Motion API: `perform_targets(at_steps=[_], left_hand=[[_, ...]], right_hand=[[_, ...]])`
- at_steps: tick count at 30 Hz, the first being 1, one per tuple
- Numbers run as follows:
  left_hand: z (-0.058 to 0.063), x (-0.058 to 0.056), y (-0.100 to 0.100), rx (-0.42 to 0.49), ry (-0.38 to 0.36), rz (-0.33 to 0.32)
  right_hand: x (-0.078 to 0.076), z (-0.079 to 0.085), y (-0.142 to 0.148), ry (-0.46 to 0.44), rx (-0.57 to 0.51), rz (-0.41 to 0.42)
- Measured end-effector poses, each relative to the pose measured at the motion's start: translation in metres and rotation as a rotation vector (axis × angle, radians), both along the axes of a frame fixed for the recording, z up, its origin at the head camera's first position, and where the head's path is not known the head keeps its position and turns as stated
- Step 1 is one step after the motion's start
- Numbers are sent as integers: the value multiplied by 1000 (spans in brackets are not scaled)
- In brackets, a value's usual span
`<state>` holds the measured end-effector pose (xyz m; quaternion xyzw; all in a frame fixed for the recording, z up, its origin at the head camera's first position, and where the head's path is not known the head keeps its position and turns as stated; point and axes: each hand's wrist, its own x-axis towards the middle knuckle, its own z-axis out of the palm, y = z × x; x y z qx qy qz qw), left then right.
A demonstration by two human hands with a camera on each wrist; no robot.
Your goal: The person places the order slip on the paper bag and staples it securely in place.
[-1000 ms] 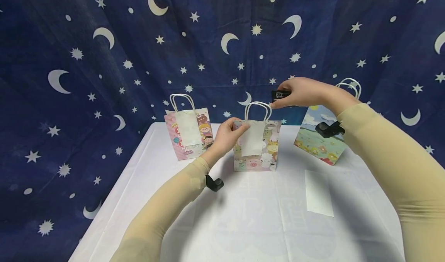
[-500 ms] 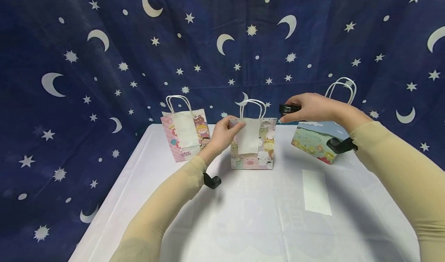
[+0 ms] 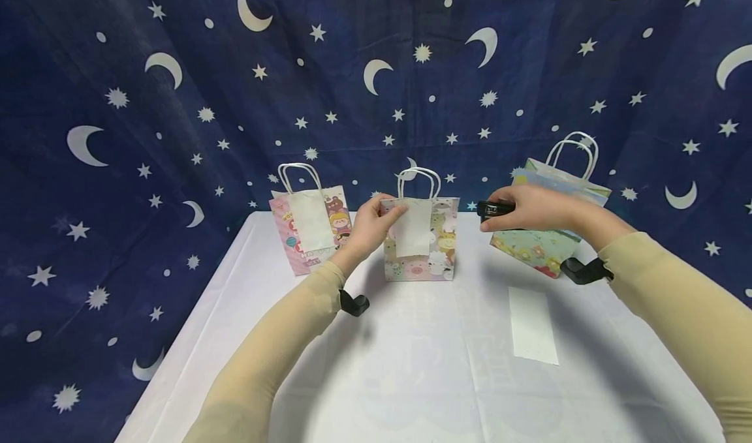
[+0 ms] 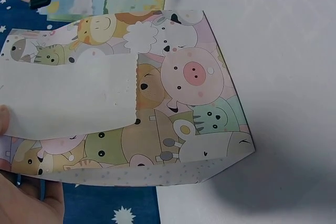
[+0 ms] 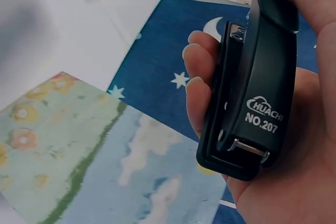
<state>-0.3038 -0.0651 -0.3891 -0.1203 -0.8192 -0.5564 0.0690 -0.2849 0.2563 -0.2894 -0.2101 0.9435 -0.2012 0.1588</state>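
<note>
One stapler [image 5: 262,87], black, marked HUACHI NO.207, in right hand [image 3: 531,207]: fingers wrapped round, three fingertips showing along one side, thumb on top. Nose poking out left past those fingers, near animal bag [image 3: 443,237], gap visible between.

Left hand [image 3: 371,224] on same bag's upper left: pinching, thumb in front on first slip [image 3: 414,234], fingers behind, closed down to paper thickness.

Bags, three total. Animal one upright, right of left fingers. Pink bag [image 3: 286,228] tilted, left of left fingers, second slip [image 3: 311,220] on front. Meadow bag [image 3: 531,250] tilted, behind right fingers, partly covered by them.

Slips, three total, all white: two on bags, third slip [image 3: 532,325] flat on table [image 3: 411,365], below right fingers, toward wearer.

Handles [image 3: 418,169], two per bag, six total; animal pair just above and right of left fingers.

One curtain [image 3: 376,12], moons and stars, behind both sets of fingers.
</note>
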Motion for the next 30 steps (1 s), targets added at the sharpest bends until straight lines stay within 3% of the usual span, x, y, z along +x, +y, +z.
perform_targets(at_steps=[8, 14, 22, 30], left_hand=[[0, -3, -5, 3, -18, 17], [0, -8, -7, -8, 17, 22], [0, -14, -9, -10, 25, 22], [3, -20, -12, -10, 15, 25]], right_hand=[[6, -20, 11, -26, -23, 3], [13, -38, 24, -75, -75, -8], [26, -65, 47, -265, -240, -60], [43, -101, 77, -365, -391, -130]])
